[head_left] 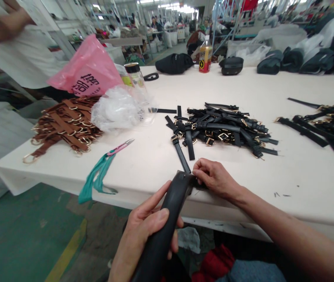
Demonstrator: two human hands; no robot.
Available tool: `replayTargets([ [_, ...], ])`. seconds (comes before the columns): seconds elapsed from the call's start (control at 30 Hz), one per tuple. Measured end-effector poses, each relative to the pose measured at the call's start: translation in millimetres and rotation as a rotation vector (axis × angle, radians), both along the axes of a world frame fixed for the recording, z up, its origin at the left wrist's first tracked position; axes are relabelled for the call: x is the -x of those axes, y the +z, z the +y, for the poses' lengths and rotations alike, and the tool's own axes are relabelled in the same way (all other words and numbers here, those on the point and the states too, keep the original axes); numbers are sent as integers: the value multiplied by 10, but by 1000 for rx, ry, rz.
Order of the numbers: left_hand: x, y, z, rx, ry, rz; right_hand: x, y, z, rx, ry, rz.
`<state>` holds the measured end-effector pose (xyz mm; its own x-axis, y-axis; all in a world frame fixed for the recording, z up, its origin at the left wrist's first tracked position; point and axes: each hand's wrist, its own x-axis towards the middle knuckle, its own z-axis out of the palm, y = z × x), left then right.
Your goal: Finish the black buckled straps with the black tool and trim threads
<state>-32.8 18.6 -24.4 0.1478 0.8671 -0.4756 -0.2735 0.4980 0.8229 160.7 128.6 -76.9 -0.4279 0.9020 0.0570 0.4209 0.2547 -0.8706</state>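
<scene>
A wide black strap [168,219] slants up from the bottom of the view to the table's front edge, with my left hand [147,227] wrapped round it. Beside the strap's far end is my right hand [214,178], its fingers pinched together; what they hold is too small to tell. A short black strap with a buckle [181,154] reaches from the pile almost to that end. Beyond my hands lies a heap of black buckled straps [222,127]. Pink-handled snips [115,149] with a teal cloth strip [99,176] rest left of my hands.
Brown straps with metal rings [67,123], a pink bag [87,70] and clear plastic [117,109] are at the left of the white table [143,156]. More black straps [325,125] lie right. A bottle [205,55] and black pouches stand far back. A person [17,47] is at upper left.
</scene>
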Motion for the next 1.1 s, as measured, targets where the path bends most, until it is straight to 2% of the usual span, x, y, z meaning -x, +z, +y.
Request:
replayTargets([
  [0.2, 26, 120, -112, 70, -11, -7, -4, -49, 22, 127, -26, 157],
  [0.37, -13, 251, -135, 93, -17, -1, 12, -22, 9, 140, -23, 238],
  [0.63, -51, 139, -16, 95, 12, 47, 13, -65, 26, 156, 6, 322],
  [0.83, -66, 163, 55, 98, 6, 53, -2, -75, 24, 143, 34, 304],
  [1.03, -49, 155, 138, 70, -51, 89, -21, -3, 40, 191, 27, 388],
  [1.1, -59, 164, 153, 62, -51, 110, -74, 47, 20, 139, -7, 336],
])
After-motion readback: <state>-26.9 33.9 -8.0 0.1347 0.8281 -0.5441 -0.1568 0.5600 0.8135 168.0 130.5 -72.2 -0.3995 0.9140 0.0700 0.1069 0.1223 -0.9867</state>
